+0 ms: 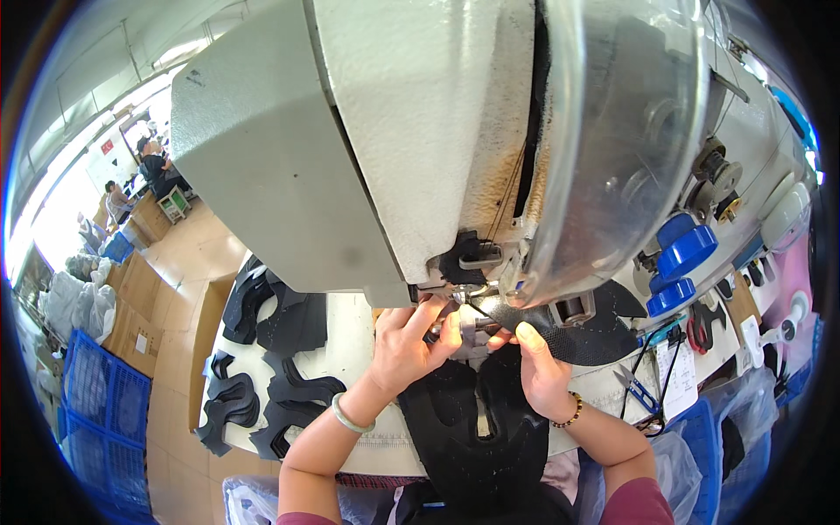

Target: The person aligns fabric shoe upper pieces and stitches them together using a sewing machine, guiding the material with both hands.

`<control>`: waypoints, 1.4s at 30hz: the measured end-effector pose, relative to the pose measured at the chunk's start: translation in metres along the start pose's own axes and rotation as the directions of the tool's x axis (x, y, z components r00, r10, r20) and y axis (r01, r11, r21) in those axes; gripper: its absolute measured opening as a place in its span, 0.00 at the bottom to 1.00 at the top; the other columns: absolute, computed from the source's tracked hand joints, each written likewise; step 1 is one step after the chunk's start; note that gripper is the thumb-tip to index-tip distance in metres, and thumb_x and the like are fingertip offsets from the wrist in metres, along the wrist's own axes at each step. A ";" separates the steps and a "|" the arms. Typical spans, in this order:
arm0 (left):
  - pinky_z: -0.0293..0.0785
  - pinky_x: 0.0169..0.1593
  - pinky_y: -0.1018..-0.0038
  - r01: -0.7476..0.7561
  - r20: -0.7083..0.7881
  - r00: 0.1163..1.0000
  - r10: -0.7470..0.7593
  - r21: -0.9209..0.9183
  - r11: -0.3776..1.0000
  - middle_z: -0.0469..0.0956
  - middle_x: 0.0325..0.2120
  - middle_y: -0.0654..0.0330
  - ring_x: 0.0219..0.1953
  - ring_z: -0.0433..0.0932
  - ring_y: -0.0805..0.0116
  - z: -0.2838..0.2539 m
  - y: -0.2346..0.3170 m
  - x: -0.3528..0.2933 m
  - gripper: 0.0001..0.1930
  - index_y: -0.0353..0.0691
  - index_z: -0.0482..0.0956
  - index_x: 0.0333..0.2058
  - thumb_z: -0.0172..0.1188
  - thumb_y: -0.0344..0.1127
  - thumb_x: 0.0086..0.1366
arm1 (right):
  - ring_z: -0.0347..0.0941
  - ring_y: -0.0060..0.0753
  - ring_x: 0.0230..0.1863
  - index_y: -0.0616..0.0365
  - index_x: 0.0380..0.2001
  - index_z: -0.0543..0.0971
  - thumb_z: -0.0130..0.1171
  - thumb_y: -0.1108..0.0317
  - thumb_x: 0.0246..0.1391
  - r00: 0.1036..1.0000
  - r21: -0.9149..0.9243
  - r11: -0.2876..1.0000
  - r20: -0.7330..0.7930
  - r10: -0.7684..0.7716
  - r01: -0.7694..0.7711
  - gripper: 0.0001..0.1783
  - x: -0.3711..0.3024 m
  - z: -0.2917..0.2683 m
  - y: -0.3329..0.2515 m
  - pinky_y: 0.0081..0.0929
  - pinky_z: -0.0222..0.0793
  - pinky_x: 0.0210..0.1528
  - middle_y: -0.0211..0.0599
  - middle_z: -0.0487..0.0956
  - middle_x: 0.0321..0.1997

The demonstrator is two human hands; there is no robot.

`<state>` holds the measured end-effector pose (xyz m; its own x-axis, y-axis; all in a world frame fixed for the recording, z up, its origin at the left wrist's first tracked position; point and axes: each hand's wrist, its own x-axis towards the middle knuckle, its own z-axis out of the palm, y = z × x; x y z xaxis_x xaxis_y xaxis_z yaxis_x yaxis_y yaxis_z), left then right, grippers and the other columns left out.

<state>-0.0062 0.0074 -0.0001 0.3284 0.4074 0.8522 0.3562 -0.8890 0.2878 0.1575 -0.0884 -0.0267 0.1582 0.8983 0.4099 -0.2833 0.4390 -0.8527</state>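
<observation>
Our right hand pinches black textured piece, which spreads to hand's right — we best guide it flat, untugged. Left hand just under sewing machine, grip we cannot tell — keep fingertips clear.

I see white glare flooding the far left, a shine across the floor and hazy reflections on the clear cover; straight edges bow toward the dark, blue-fringed rim

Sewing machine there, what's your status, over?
Left hand close under sewing machine, grip unclear. Right hand pinching textured black piece. Sewing machine overhead, partly hiding that piece.
</observation>
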 end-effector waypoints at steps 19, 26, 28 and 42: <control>0.68 0.48 0.64 0.139 0.255 0.954 -0.160 0.096 0.986 0.75 0.35 0.52 0.40 0.73 0.57 0.005 -0.094 0.012 0.10 0.31 0.74 0.36 0.51 0.30 0.58 | 0.72 0.27 0.43 0.66 0.38 0.76 0.42 0.67 0.63 0.978 -0.224 0.953 0.023 -0.206 0.205 0.15 0.006 -0.005 0.003 0.26 0.64 0.51 0.36 0.78 0.37; 0.69 0.47 0.66 0.109 -0.069 0.988 -0.142 -0.350 0.931 0.75 0.37 0.51 0.41 0.73 0.62 0.036 -0.139 0.067 0.14 0.35 0.73 0.43 0.54 0.32 0.59 | 0.72 0.29 0.28 0.60 0.27 0.73 0.46 0.61 0.61 0.990 0.377 0.925 -0.100 0.101 -0.056 0.15 0.014 0.002 0.006 0.28 0.67 0.36 0.38 0.76 0.28; 0.70 0.46 0.66 -0.013 -0.181 0.983 -0.019 -0.172 0.985 0.75 0.37 0.52 0.41 0.73 0.62 0.015 -0.112 0.068 0.14 0.34 0.73 0.43 0.54 0.33 0.59 | 0.66 0.25 0.17 0.55 0.23 0.71 0.47 0.54 0.61 0.952 0.460 0.876 -0.175 0.249 -0.144 0.19 0.029 0.016 -0.006 0.21 0.61 0.19 0.35 0.74 0.22; 0.65 0.46 0.64 0.748 -0.377 0.642 -0.668 0.118 0.653 0.74 0.37 0.38 0.40 0.73 0.49 -0.140 -0.210 0.013 0.21 0.25 0.70 0.41 0.45 0.44 0.67 | 0.62 0.20 0.16 0.58 0.32 0.67 0.44 0.59 0.61 0.908 0.207 0.965 -0.415 -0.062 0.161 0.12 0.038 -0.012 -0.022 0.16 0.57 0.16 0.29 0.66 0.20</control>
<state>-0.1997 0.1704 0.0118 -0.3571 0.7762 0.5196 0.5816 -0.2505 0.7740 0.1812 -0.0640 0.0036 0.5538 0.7803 0.2904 -0.4441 0.5719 -0.6897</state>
